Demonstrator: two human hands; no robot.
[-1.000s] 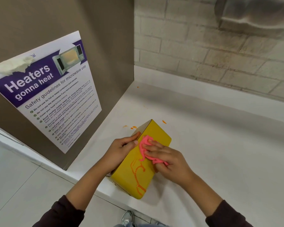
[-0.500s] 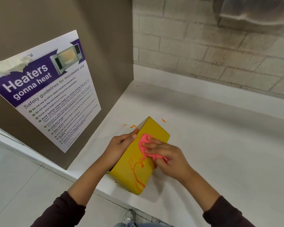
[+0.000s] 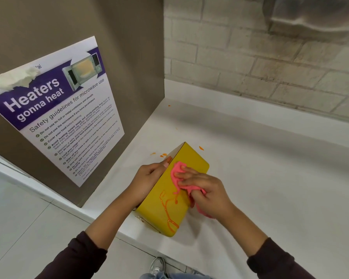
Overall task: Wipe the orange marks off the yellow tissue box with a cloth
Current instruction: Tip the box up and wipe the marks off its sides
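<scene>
The yellow rectangular cardboard tissue box (image 3: 193,159) lies near the front edge of the white tabletop (image 3: 270,178). Looping orange marks (image 3: 168,208) streak the near half of its upper face. A crumpled pink cloth (image 3: 176,172) presses on that face just beyond them, its tail seemingly trailing over the right edge.

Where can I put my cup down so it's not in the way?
The white counter is bare right of the right hand and its pink cloth, out toward the brick wall. It is crowded by the brown panel: the left hand holds the yellow tissue box there, beside orange drips.
</scene>
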